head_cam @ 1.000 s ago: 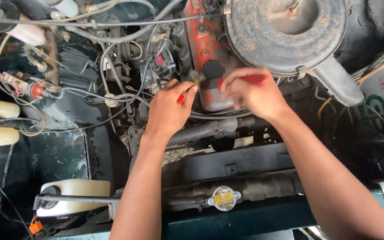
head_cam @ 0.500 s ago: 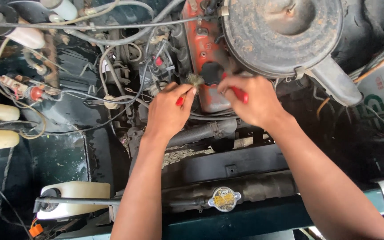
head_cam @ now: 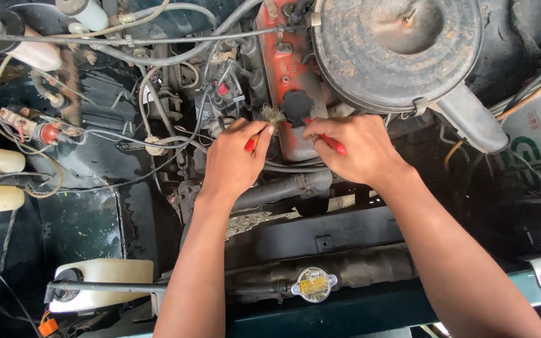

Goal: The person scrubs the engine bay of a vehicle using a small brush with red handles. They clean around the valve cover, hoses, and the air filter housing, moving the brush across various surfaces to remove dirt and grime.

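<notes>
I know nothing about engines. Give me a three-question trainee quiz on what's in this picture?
1. True or false: both hands hold red-handled tools.
2. Which lies nearest the camera? A) round air cleaner B) radiator cap C) black filler cap
3. What colour is the engine cover beneath the hands?

Key:
1. True: the left hand and the right hand each grip a red handle, the left tool ending in a wire brush.
2. B: the radiator cap, not the air cleaner or filler cap.
3. Orange-red engine cover.
</notes>
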